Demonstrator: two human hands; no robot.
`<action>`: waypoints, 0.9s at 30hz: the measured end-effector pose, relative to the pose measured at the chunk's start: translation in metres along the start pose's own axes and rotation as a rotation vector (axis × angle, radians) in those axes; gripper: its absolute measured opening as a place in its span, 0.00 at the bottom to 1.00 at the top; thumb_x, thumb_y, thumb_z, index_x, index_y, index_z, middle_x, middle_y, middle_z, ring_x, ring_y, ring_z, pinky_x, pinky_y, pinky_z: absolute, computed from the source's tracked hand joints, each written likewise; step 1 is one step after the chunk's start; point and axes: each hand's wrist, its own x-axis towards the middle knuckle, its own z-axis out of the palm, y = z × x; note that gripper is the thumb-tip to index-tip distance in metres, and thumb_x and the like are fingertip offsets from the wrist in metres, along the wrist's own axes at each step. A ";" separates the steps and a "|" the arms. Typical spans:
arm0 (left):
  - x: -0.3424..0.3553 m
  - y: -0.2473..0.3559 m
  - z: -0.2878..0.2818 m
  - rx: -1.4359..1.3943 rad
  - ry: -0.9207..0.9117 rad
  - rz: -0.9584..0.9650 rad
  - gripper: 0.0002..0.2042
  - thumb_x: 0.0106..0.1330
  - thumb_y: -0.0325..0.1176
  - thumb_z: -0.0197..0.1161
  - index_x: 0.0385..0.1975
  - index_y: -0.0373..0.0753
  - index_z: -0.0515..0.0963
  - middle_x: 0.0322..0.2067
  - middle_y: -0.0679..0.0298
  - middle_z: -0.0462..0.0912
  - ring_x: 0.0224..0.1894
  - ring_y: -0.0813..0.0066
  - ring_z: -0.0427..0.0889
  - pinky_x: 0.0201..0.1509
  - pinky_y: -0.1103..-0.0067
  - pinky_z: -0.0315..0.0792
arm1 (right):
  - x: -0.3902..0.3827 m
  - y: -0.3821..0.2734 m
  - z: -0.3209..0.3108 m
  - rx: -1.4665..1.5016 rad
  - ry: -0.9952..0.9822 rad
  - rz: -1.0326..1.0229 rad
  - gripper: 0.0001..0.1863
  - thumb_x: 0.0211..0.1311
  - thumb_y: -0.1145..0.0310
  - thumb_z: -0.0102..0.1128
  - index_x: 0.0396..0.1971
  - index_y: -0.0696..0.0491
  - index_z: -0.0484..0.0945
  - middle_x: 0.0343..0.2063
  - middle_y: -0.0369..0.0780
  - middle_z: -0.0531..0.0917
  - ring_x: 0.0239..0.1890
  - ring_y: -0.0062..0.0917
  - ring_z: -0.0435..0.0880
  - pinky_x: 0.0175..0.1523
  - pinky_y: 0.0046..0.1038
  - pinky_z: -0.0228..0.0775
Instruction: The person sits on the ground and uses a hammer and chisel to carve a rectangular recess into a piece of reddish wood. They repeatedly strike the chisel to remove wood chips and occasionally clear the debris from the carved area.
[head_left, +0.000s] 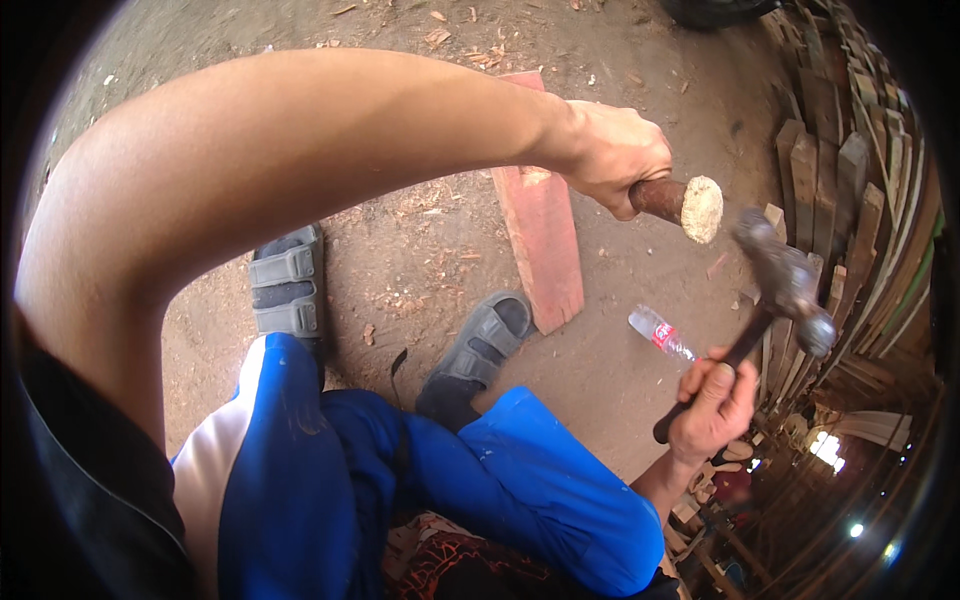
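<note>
My left hand (615, 155) is wrapped round the brown wooden handle of a chisel (660, 198). The handle's pale, frayed butt end points toward the right; my hand hides the blade. Beneath that hand and forearm, a reddish wooden plank (540, 245) lies on the ground, partly covered by the arm. My right hand (712, 408) grips the dark handle of a hammer (785, 280). The hammer's metal head is raised, slightly blurred, just right of the chisel's butt and apart from it.
A clear plastic bottle with a red label (660, 330) lies on the dirt floor. Stacked timber boards (850, 190) line the right side. My sandalled feet (478, 345) stand near the plank. Wood chips (410, 215) are scattered about; a dark round object (715, 10) sits at the far edge.
</note>
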 end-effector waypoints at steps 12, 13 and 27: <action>0.000 -0.002 0.000 -0.008 -0.002 -0.033 0.06 0.46 0.30 0.65 0.22 0.36 0.77 0.30 0.56 0.79 0.34 0.57 0.83 0.36 0.66 0.78 | 0.002 -0.021 0.008 0.159 0.135 -0.043 0.15 0.76 0.61 0.45 0.41 0.60 0.70 0.13 0.34 0.67 0.13 0.16 0.64 0.18 0.19 0.56; -0.002 -0.004 0.000 -0.006 -0.037 -0.080 0.06 0.47 0.30 0.65 0.22 0.35 0.77 0.30 0.56 0.79 0.35 0.56 0.83 0.36 0.66 0.78 | -0.001 -0.017 0.007 -0.024 -0.027 0.049 0.14 0.76 0.64 0.45 0.40 0.60 0.71 0.13 0.33 0.68 0.13 0.14 0.65 0.19 0.18 0.55; -0.002 0.012 0.003 -0.003 -0.086 -0.030 0.07 0.48 0.30 0.65 0.25 0.34 0.78 0.34 0.56 0.79 0.37 0.53 0.82 0.39 0.63 0.77 | 0.010 -0.031 -0.016 0.276 0.128 0.095 0.17 0.77 0.60 0.42 0.42 0.62 0.68 0.15 0.37 0.68 0.14 0.16 0.64 0.19 0.19 0.58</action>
